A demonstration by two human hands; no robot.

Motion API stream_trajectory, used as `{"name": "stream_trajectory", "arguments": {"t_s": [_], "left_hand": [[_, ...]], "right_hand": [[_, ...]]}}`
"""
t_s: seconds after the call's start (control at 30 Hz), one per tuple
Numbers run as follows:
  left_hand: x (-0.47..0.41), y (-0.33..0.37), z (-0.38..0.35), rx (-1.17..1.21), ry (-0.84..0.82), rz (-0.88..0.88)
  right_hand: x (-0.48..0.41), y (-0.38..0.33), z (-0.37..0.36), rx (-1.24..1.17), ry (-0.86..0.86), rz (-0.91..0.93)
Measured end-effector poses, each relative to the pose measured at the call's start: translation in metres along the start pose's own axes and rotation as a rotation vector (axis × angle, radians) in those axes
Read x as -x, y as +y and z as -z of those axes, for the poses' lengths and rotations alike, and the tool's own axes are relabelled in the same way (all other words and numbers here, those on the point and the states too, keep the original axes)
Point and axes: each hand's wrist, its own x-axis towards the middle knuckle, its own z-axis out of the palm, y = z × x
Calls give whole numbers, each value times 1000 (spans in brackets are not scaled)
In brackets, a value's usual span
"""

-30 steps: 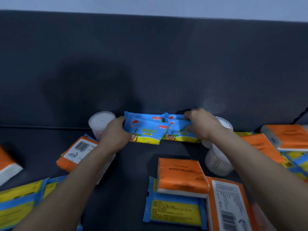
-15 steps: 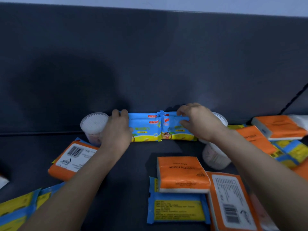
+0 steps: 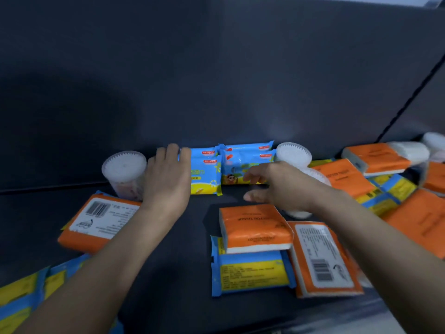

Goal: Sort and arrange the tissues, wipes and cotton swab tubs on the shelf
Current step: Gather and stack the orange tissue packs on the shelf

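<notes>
Looked down on a dark grey shelf [image 3: 168,242] backed by a plain dark wall [image 3: 216,80]. Found the blue wipes packs [image 3: 243,162] stood on edge in a short row tight against that wall, flanked by a cotton swab tub [image 3: 124,172] on the left and another tub [image 3: 293,154] on the right. Saw the left hand [image 3: 168,174] laid with straight fingers over the row's left end, pressing rather than gripping. Saw the right hand [image 3: 274,186] just in front of the row's right end, fingers loosely spread and holding nothing; could not make out contact with the pack through the blur. Judged the step in hand as squaring up the wipes row. Noted plenty unsorted: an orange tissue pack [image 3: 252,225] lying on a flat blue-and-yellow wipes pack [image 3: 252,276] near the front, a barcode-up tissue pack [image 3: 101,220] beside the left tub, and a jumbled heap [image 3: 385,186] of both kinds off to the right. Reckoned the next move called for lifting the orange pack clear, then standing the flat wipes pack into the row, with care not to topple the upright ones.
</notes>
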Motion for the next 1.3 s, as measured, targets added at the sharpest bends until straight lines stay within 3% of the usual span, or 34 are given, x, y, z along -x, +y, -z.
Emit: {"name": "stream_trajectory", "arguments": {"t_s": [0.2,0.37,0.6,1.0,1.1,1.2,1.3], "left_hand": [[34,2,22,380,-93,-21],[68,-4,32,372,-79,42],[107,0,40,312,-81,188],[127,-34,62,176,-18,440],[123,-64,64,208,-149,399],[118,-82,63,223,-388,346],[110,-93,58,131,-473,261]], "right_hand": [[7,-3,-3,-143,-423,25],[4,-6,-7,7,-621,134],[5,-5,-20,121,-481,260],[-4,-40,-18,-73,22,425],[-7,-55,-29,-28,-10,417],[-8,-65,-39,-17,-141,376],[-6,-68,-38,-42,-286,262]]}}
